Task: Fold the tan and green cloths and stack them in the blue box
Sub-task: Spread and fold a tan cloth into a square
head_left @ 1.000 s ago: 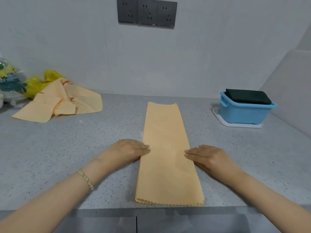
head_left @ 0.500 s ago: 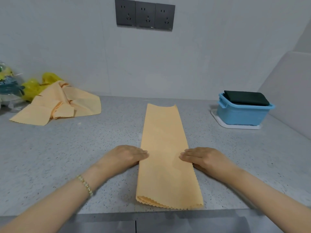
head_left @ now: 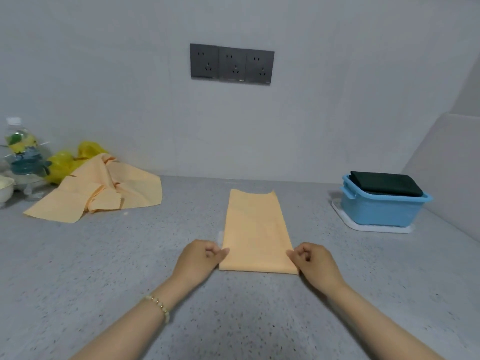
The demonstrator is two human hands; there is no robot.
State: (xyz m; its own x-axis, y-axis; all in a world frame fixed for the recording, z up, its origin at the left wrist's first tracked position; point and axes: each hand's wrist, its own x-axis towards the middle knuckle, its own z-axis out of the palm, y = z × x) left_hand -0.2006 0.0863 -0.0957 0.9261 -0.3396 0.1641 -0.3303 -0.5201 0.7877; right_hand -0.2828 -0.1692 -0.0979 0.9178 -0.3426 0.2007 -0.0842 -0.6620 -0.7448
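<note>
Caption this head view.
Left hand and right hand pinch the tan cloth at its near end; green cloth tops blue box.

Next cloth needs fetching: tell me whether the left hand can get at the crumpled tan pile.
Probably yes. Only bare counter lies between the left hand and the crumpled tan pile; it must let go of the folded tan cloth it pinches.

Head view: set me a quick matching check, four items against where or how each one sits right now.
Items:
1 folded tan cloth
2 dark green cloth
3 unfolded tan cloths
4 plastic bottle

States:
A heaped at the left
B far left, by the wall
C lying on top in the blue box
D pinched at its near side edges by the left hand and right hand

Pairs: 1-D, 2-C, 3-A, 4-B
</note>
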